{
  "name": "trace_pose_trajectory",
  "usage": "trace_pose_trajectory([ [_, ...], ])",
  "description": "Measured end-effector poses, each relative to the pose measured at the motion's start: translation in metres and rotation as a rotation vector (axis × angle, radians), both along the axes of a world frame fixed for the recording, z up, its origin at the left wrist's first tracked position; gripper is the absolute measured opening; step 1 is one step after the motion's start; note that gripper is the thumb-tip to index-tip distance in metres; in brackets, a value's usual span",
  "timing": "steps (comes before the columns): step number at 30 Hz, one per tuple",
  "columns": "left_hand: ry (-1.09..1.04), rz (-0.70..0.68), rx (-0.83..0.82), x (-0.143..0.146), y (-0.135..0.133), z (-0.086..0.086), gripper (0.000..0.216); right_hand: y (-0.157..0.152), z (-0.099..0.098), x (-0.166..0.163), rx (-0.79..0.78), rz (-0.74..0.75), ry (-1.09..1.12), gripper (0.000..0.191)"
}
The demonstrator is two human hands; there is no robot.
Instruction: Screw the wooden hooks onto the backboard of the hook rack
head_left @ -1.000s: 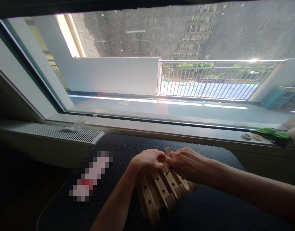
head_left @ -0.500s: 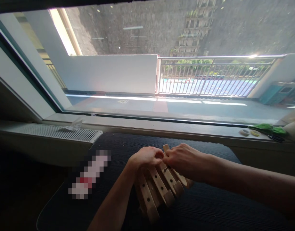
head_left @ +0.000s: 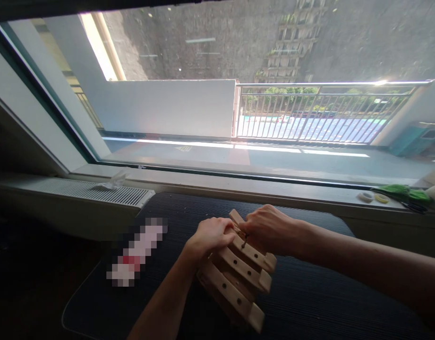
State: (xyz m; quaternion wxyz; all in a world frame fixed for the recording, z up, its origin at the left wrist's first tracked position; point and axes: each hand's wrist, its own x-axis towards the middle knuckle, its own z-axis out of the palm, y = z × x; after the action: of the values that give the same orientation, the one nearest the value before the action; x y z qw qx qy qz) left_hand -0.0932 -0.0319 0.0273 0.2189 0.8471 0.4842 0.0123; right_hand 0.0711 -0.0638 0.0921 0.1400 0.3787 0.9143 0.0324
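Note:
A pale wooden slatted piece (head_left: 231, 288), with several parallel slats and dark round holes in them, lies tilted on the black table. My left hand (head_left: 214, 236) is closed over its upper left part, fingers curled round the slat ends. My right hand (head_left: 265, 226) makes a fist at the piece's upper right, beside a slat end that sticks up. A small dark pin or screw shows below the right hand's fingers, against a slat. What lies inside that fist is hidden.
The black table (head_left: 160, 302) carries a blurred pink and red object (head_left: 139, 255) at left. A window sill beyond holds tape rolls (head_left: 366, 197) and a green cloth-like item (head_left: 401, 191). A clear plastic bag (head_left: 114, 180) rests on the white slatted vent (head_left: 79, 189).
The wooden piece has turned counterclockwise: its near ends swung right and its top end moved left. Both hands stay on or against it. The camera view shifted slightly.

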Motion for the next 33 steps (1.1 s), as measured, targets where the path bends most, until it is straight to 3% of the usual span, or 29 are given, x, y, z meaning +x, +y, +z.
trace_pose_trajectory([
  [2,-0.005,0.066,0.003,-0.01,-0.008,0.0,0.028,0.003,-0.002,-0.004,0.002,0.058,0.015,0.015],
  [5,-0.173,0.014,-0.077,-0.026,-0.016,-0.004,0.028,0.004,-0.005,-0.01,-0.012,0.084,0.054,0.017],
  [8,-0.484,-0.025,-0.234,-0.034,-0.019,-0.016,0.03,0.001,-0.004,-0.014,-0.048,-0.021,0.046,0.014],
  [11,-0.787,0.032,-0.48,-0.035,-0.019,-0.034,0.041,-0.004,0.002,-0.014,-0.072,-0.1,0.024,0.011],
  [14,-0.928,0.071,-0.601,-0.036,-0.017,-0.047,0.046,-0.006,0.007,-0.013,-0.061,-0.081,0.005,0.011],
  [18,-0.89,0.073,-0.604,-0.044,-0.017,-0.049,0.036,-0.002,0.01,-0.012,-0.058,0.013,-0.02,0.015],
  [24,-0.764,-0.055,-0.709,-0.05,-0.021,-0.043,0.045,0.0,-0.002,-0.011,-0.036,0.103,0.022,0.015],
  [30,-0.695,-0.115,-0.54,-0.045,-0.023,-0.042,0.053,-0.009,-0.003,-0.009,-0.097,-0.145,-0.012,0.015],
  [33,-0.687,-0.122,-0.53,-0.043,-0.024,-0.043,0.053,-0.01,0.004,-0.007,-0.106,-0.158,-0.028,0.012],
])
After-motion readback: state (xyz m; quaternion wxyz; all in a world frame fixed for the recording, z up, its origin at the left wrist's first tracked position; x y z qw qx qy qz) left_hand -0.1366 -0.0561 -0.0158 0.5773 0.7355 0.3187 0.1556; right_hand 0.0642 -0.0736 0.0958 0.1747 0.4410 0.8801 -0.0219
